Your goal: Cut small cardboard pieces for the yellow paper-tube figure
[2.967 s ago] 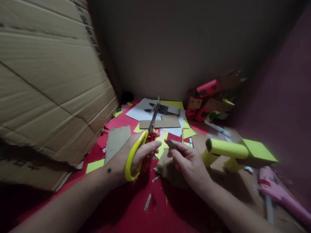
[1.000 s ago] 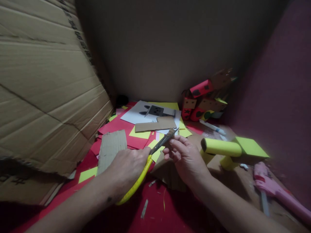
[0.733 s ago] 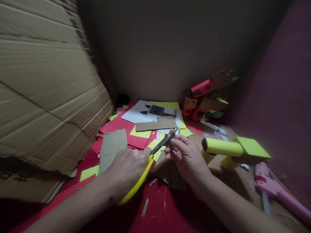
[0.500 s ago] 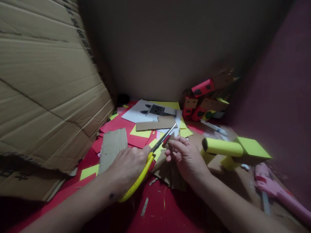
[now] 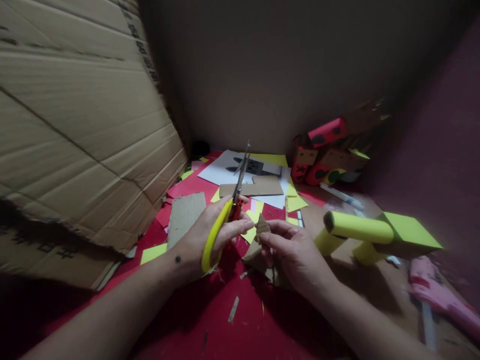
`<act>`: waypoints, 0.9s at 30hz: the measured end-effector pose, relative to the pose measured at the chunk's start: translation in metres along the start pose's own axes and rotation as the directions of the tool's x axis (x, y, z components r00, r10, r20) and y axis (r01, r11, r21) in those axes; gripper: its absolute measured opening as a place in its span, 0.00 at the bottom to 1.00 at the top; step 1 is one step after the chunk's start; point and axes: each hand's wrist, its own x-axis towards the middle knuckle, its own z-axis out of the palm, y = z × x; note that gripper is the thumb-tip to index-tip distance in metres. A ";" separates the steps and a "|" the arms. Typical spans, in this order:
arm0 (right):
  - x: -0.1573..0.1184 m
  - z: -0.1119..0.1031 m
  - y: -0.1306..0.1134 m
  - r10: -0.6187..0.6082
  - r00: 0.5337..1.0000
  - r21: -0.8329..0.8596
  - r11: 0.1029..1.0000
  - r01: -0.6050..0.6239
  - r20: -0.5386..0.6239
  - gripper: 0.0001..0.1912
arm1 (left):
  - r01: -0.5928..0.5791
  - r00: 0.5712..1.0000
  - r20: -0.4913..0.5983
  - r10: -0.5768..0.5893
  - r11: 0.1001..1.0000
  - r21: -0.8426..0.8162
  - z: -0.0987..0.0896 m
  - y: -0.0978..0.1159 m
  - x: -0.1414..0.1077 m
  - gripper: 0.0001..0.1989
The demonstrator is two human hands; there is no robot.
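Observation:
My left hand [image 5: 221, 230] is closed on yellow-handled scissors [image 5: 216, 235], whose blades point up and away from me. A small red item [image 5: 237, 209] shows beside its fingers; I cannot make out its kind. Between the thumb and fingers of my right hand [image 5: 292, 250] is a small pointed cardboard piece [image 5: 262, 229]. My left fingertips are close to that piece; whether they touch it I cannot tell. Under my right hand lies a larger cardboard scrap [image 5: 258, 257], partly hidden. A flat cardboard strip [image 5: 247, 190] lies on the papers beyond the hands.
A large cardboard sheet [image 5: 75, 130] stands at left. A yellow cardboard model [image 5: 360, 229] and a pink glue gun [image 5: 431, 290] are at right. Red decorated boxes [image 5: 326, 132] stack at the back. A drawing [image 5: 221, 167] and a cardboard rectangle [image 5: 186, 212] lie on the red surface [image 5: 258, 325].
The scissors have swung from slanting right to pointing nearly straight away, off the small cardboard piece. My left fingers have extended towards it. The whole view has shifted slightly.

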 end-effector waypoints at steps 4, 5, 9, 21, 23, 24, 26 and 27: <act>-0.005 0.004 -0.001 0.075 0.997 -0.089 0.993 -0.074 0.010 0.05 | 0.044 0.998 0.056 -0.033 0.977 -0.207 0.003 0.009 -0.003 0.19; -0.006 0.005 -0.001 0.088 0.996 -0.098 0.992 -0.086 0.022 0.05 | 0.061 0.996 0.075 -0.045 0.971 -0.230 0.004 0.010 -0.004 0.18; -0.007 0.003 0.000 0.098 0.986 -0.011 0.995 -0.098 0.133 0.05 | 0.073 0.994 0.104 -0.043 0.950 -0.304 0.005 0.006 -0.004 0.17; -0.007 0.000 0.000 0.207 0.932 0.317 0.900 -0.300 0.296 0.10 | 0.085 0.987 0.161 -0.002 0.852 -0.516 0.009 -0.001 -0.003 0.18; -0.007 -0.001 0.001 0.225 0.933 0.341 0.885 -0.316 0.280 0.09 | 0.080 0.986 0.168 0.011 0.847 -0.526 0.010 -0.002 -0.003 0.19; -0.007 -0.001 0.002 0.228 0.932 0.348 0.881 -0.321 0.283 0.09 | 0.088 0.983 0.182 0.013 0.840 -0.535 0.010 -0.002 -0.003 0.19; -0.006 -0.003 0.004 0.229 0.926 0.353 0.875 -0.332 0.301 0.08 | 0.103 0.978 0.207 0.017 0.826 -0.554 0.011 -0.004 -0.002 0.20; -0.006 -0.004 0.005 0.228 0.922 0.355 0.872 -0.336 0.312 0.09 | 0.105 0.977 0.214 0.020 0.824 -0.556 0.011 -0.005 -0.002 0.21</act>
